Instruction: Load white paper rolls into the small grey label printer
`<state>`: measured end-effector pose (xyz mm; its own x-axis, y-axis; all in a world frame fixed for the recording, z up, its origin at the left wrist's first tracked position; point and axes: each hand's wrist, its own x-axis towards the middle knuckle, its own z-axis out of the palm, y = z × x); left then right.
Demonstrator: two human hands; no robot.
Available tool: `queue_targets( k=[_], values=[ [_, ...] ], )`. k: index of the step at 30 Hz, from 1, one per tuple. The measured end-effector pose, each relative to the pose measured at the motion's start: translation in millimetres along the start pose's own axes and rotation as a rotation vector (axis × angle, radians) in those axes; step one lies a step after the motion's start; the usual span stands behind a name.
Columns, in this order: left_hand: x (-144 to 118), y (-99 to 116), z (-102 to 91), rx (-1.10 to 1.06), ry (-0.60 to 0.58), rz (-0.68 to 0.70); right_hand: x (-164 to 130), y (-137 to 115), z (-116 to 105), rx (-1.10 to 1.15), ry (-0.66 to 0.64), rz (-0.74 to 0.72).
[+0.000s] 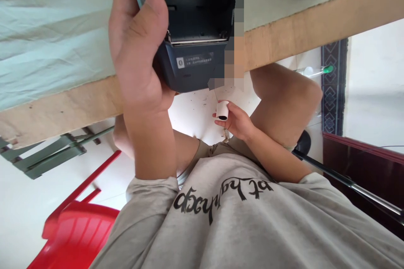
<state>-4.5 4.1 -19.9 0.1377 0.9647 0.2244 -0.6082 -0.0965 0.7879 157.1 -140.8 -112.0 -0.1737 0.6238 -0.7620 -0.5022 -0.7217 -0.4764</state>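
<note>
My left hand (139,46) is clamped on the dark printer (197,29), held up at the edge of the surface (315,29). My right hand (235,119), well below, pinches a small paper roll (222,110). Seemingly the roll isn't loaded yet.

Dark printer (197,29) in left grip (139,46), paper roll (222,110) in right grip (235,119)

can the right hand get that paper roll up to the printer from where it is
Probably yes. The right hand holds the small white paper roll below the wooden table edge, with only open air up to the dark blue-black printer gripped by the left hand.
</note>
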Motion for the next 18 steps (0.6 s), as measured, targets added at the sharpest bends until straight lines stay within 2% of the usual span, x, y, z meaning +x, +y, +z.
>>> queue_targets(
  k=[3, 7, 10, 15, 18],
  values=[
    [-1.4, 1.2, 5.3, -0.013, -0.013, 0.008, 2.6, 5.1, -2.3, -0.003, 0.013, 0.042],
    [-3.7, 3.2, 11.3, 0.014, 0.038, -0.004, 8.2, 11.8, -3.8, -0.026, 0.074, 0.042],
    [-3.2, 3.4, 11.0, -0.042, -0.024, 0.023, 13.0, 16.5, -5.8, -0.056, 0.103, 0.034],
    [-0.1, 2.0, 7.7, -0.042, -0.041, 0.022, 14.5, 19.6, -8.2, -0.132, 0.062, 0.022],
    [0.3, 0.2, 5.8, -0.164, -0.083, 0.037, 12.9, 20.4, -7.5, -0.189, 0.037, 0.013]
  ],
)
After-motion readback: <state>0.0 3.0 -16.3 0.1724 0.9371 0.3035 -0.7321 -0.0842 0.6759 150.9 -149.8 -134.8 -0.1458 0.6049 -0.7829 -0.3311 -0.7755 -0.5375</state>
